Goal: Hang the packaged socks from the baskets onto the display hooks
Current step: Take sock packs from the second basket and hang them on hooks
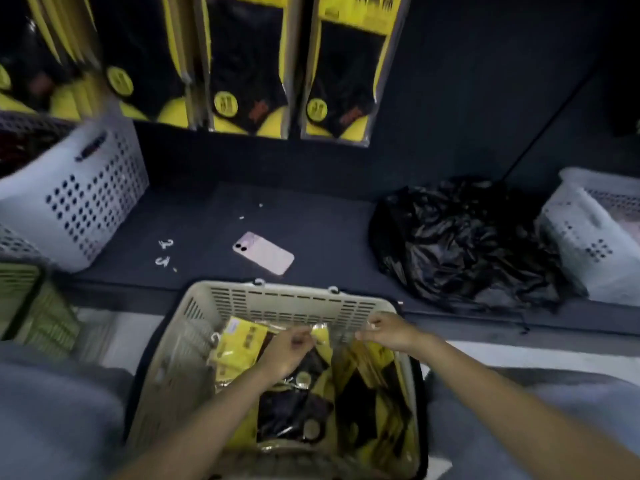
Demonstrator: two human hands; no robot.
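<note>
A beige basket (294, 301) sits between my knees, filled with several yellow-and-black sock packs (294, 403) in clear plastic. My left hand (284, 351) pinches the top of one sock pack (320, 336) near the basket's far wall. My right hand (388, 332) grips the same pack's clear upper edge on the right side. Hung sock packs (249, 64) of the same kind line the dark display wall above. The display hooks themselves are out of view.
A pink phone (264, 252) and small white plastic hooks (165, 252) lie on the dark ledge. White perforated baskets stand at left (83, 195) and far right (588, 237). A crumpled black bag (464, 240) lies on the ledge's right. A green basket (31, 299) is at left.
</note>
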